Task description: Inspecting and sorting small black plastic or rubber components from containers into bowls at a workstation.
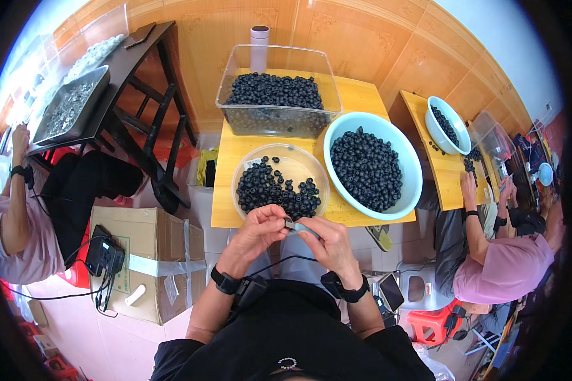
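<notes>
My left hand (260,232) is closed in a pinch at the near rim of a clear round tray (324,180). Between its fingertips is a small dark piece, mostly hidden. My right hand (330,244) grips a small tool with a light blue handle (305,228). The tool's short metal end meets the left fingertips. Small black round parts (260,184) lie loose in the tray, leaving part of its bottom bare. Right of the tray, a pale blue basin (415,174) holds a heap of similar parts.
Behind the tray stands a clear plastic box (279,122) of black parts, with a lilac bottle (259,51) behind it. All rest on a yellow wooden table (229,213). A taped carton (133,254) stands left. Co-workers sit on both sides; cables trail near my arms.
</notes>
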